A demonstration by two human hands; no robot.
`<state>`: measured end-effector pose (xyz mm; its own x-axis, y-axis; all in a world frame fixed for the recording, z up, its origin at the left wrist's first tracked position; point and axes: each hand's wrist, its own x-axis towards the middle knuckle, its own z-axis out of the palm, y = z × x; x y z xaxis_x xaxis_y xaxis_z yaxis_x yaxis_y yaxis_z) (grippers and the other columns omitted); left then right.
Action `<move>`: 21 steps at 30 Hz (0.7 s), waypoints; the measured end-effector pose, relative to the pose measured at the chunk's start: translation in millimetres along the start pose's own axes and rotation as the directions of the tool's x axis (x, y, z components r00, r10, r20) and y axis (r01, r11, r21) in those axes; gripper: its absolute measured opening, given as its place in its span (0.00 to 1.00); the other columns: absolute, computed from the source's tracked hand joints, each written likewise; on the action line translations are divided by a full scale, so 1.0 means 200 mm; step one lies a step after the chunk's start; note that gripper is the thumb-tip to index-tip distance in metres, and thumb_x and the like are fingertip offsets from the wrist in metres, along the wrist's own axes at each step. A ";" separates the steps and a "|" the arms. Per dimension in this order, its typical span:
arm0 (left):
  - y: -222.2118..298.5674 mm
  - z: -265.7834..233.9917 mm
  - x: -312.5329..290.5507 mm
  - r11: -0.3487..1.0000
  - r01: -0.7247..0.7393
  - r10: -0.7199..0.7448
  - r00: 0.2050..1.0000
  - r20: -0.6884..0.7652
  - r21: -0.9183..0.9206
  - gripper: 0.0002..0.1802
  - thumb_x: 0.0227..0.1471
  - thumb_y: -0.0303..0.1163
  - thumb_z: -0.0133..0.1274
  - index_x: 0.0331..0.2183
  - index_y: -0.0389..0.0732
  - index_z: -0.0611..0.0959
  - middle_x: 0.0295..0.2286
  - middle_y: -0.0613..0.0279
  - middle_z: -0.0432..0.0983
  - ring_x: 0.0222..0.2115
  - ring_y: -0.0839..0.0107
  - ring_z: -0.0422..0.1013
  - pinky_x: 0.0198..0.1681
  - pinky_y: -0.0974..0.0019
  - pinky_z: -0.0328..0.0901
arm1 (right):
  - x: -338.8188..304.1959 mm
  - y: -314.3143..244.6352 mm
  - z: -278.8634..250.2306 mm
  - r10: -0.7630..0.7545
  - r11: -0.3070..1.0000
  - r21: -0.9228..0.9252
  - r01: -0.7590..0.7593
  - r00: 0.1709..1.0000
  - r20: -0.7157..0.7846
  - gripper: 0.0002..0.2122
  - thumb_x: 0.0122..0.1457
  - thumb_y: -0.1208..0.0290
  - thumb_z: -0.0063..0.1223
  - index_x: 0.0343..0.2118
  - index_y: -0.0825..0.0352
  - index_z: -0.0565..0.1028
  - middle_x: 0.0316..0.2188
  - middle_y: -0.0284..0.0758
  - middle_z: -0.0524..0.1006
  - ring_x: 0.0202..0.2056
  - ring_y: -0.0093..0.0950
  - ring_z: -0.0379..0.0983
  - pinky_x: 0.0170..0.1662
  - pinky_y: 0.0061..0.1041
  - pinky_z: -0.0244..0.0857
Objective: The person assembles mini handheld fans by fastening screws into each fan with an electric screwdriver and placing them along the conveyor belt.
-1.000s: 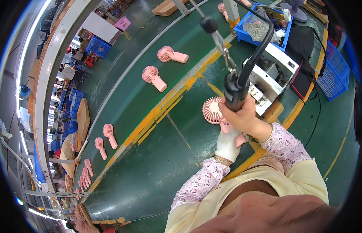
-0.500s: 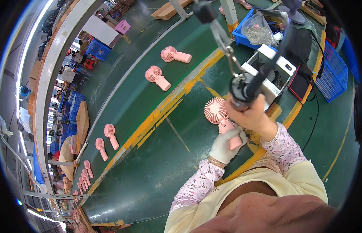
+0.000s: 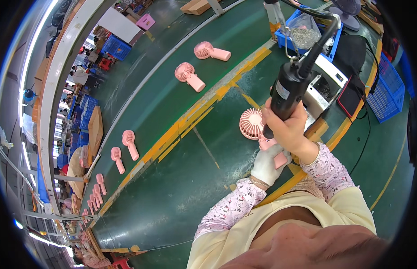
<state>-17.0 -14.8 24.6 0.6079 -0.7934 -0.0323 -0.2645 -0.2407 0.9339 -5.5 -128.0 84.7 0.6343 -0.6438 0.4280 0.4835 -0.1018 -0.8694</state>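
Observation:
My left hand point(image 3: 265, 165), in a white glove, is closed around the handle of a pink handheld fan point(image 3: 252, 123). The fan's round slatted head points away from me over the green bench. Bare-fingered, my right hand point(image 3: 289, 127) grips a black electric screwdriver point(image 3: 287, 89), which hangs from a metal hook and has a thick cable at its top. The tool's lower end is down by the fan's neck; my fingers partly cover that spot, and I cannot tell whether the tip touches.
More pink fans point(image 3: 189, 76) lie along the green belt point(image 3: 159, 103) beyond the yellow-taped edge. Right of my hands stand a white metal box point(image 3: 322, 92) and a red-edged dark tray point(image 3: 350, 96). Behind sits a blue bin point(image 3: 287, 45) with a bag of small screws point(image 3: 305, 37).
The screwdriver has been drawn down and set more upright over the fan in my right hand. My left hand and the fan have shifted slightly right. Fans on the belt have moved a little.

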 end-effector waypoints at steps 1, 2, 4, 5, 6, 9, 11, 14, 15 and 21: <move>0.00 0.00 0.00 0.999 -0.037 0.037 0.999 -0.025 0.015 0.16 0.42 0.31 0.60 0.37 0.41 0.79 0.35 0.51 0.75 0.39 0.54 0.70 0.42 0.61 0.64 | -0.01 0.00 0.01 0.037 0.997 0.072 -0.038 0.999 0.012 0.13 0.47 0.78 0.59 0.35 0.70 0.68 0.23 0.28 0.72 0.24 0.15 0.67 0.28 0.17 0.62; -0.01 0.01 0.00 0.997 -0.073 0.075 0.996 -0.050 0.030 0.17 0.41 0.32 0.61 0.37 0.42 0.80 0.35 0.50 0.75 0.40 0.51 0.69 0.42 0.59 0.64 | -0.02 0.00 0.01 0.021 0.996 0.086 -0.023 1.000 0.022 0.13 0.48 0.78 0.59 0.35 0.70 0.67 0.24 0.29 0.72 0.24 0.15 0.67 0.27 0.17 0.63; -0.03 0.02 -0.01 0.995 -0.096 0.098 0.994 -0.049 0.035 0.18 0.40 0.32 0.61 0.38 0.41 0.79 0.35 0.49 0.75 0.39 0.50 0.69 0.43 0.58 0.63 | -0.03 -0.02 0.03 0.057 0.987 0.145 -0.063 0.997 0.050 0.13 0.48 0.78 0.58 0.35 0.70 0.67 0.24 0.29 0.73 0.24 0.15 0.67 0.28 0.17 0.63; -0.05 0.02 -0.01 0.992 -0.122 0.124 0.991 -0.044 0.039 0.18 0.40 0.32 0.60 0.38 0.40 0.79 0.35 0.49 0.75 0.39 0.49 0.69 0.43 0.56 0.63 | -0.04 -0.02 0.04 0.089 0.974 0.201 -0.103 0.993 0.076 0.13 0.48 0.78 0.58 0.36 0.70 0.67 0.24 0.29 0.73 0.24 0.15 0.68 0.28 0.17 0.63; -0.07 0.03 -0.01 0.992 -0.121 0.122 0.991 -0.046 0.038 0.18 0.40 0.32 0.60 0.38 0.40 0.79 0.35 0.49 0.75 0.39 0.49 0.69 0.43 0.56 0.63 | -0.05 0.00 0.05 0.134 0.975 0.167 -0.147 0.987 0.084 0.13 0.48 0.78 0.59 0.35 0.70 0.67 0.23 0.29 0.73 0.24 0.15 0.68 0.28 0.17 0.63; -0.09 0.04 -0.01 0.969 -0.162 0.174 0.984 -0.049 0.188 0.20 0.40 0.31 0.60 0.38 0.38 0.78 0.35 0.48 0.74 0.39 0.48 0.68 0.43 0.55 0.63 | -0.09 0.10 0.03 -0.007 0.999 -0.045 0.010 0.997 0.081 0.13 0.47 0.78 0.59 0.34 0.69 0.67 0.23 0.30 0.73 0.24 0.16 0.69 0.28 0.19 0.65; -0.07 0.02 0.00 0.966 -0.171 0.185 0.982 -0.051 0.195 0.20 0.40 0.31 0.59 0.39 0.37 0.77 0.34 0.48 0.74 0.39 0.48 0.68 0.43 0.55 0.63 | -0.08 0.12 0.02 0.058 0.996 -0.079 -0.046 0.986 0.156 0.12 0.49 0.83 0.54 0.36 0.69 0.66 0.26 0.31 0.72 0.24 0.18 0.70 0.27 0.18 0.66; -0.10 0.02 -0.01 0.953 -0.206 0.222 0.974 -0.048 0.222 0.19 0.40 0.31 0.59 0.38 0.37 0.77 0.34 0.47 0.74 0.38 0.48 0.68 0.43 0.55 0.63 | -0.07 0.10 0.03 0.116 0.993 -0.019 -0.114 0.978 0.171 0.10 0.49 0.83 0.53 0.34 0.69 0.67 0.25 0.31 0.73 0.23 0.18 0.71 0.27 0.18 0.66; -0.11 0.02 0.00 0.947 -0.220 0.237 0.970 -0.046 0.233 0.19 0.40 0.31 0.59 0.37 0.37 0.77 0.34 0.47 0.74 0.38 0.48 0.69 0.43 0.55 0.63 | -0.07 0.10 0.03 0.121 0.992 0.009 -0.126 0.971 0.208 0.10 0.49 0.83 0.53 0.34 0.69 0.67 0.25 0.31 0.73 0.23 0.18 0.71 0.27 0.18 0.66; -0.10 -0.04 0.04 0.976 -0.211 0.207 0.976 0.069 0.056 0.15 0.40 0.26 0.57 0.35 0.38 0.78 0.33 0.52 0.74 0.37 0.52 0.70 0.43 0.59 0.63 | -0.03 0.04 -0.03 0.103 0.943 0.277 -0.181 0.956 0.274 0.18 0.49 0.86 0.48 0.45 0.71 0.62 0.24 0.35 0.71 0.24 0.22 0.70 0.28 0.21 0.66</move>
<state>-0.2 -11.4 8.9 0.4873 -0.8624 0.1369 -0.4282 -0.0993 0.8982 -9.0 -129.7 72.7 0.8216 -0.4185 0.3871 0.5085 0.2311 -0.8295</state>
